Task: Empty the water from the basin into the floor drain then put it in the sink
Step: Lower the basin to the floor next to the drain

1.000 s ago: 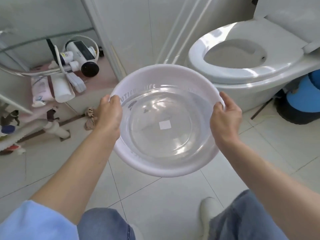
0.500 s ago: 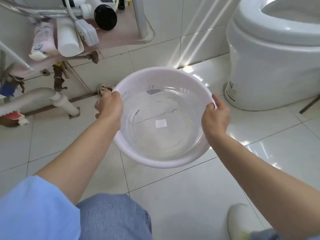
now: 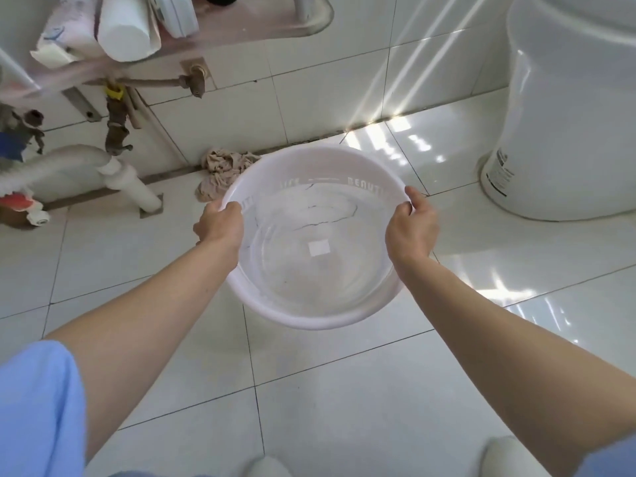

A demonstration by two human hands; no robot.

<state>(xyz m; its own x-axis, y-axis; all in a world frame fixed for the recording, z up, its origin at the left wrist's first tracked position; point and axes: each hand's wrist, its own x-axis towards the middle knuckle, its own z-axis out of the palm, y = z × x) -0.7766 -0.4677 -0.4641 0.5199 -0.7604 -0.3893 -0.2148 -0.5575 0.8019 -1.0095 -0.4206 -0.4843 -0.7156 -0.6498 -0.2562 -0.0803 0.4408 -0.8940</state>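
I hold a round, pale pink translucent basin (image 3: 309,315) with clear water in it over the white tiled floor. A small white sticker sits on its bottom. My left hand (image 3: 220,225) grips the rim on the left side and my right hand (image 3: 411,228) grips the rim on the right. The basin is roughly level, low above the tiles. No floor drain or sink bowl shows in this view.
A white toilet base (image 3: 564,132) stands at the right. A crumpled beige rag (image 3: 223,170) lies by the wall just beyond the basin. At the left are a white drain pipe (image 3: 127,180), brass valves (image 3: 117,132) and a shelf of toiletries (image 3: 120,29).
The basin has gone lower and farther forward toward the wall and the rag. My view has tilted down, so the toilet seat has left the frame. Both hands keep their grip.
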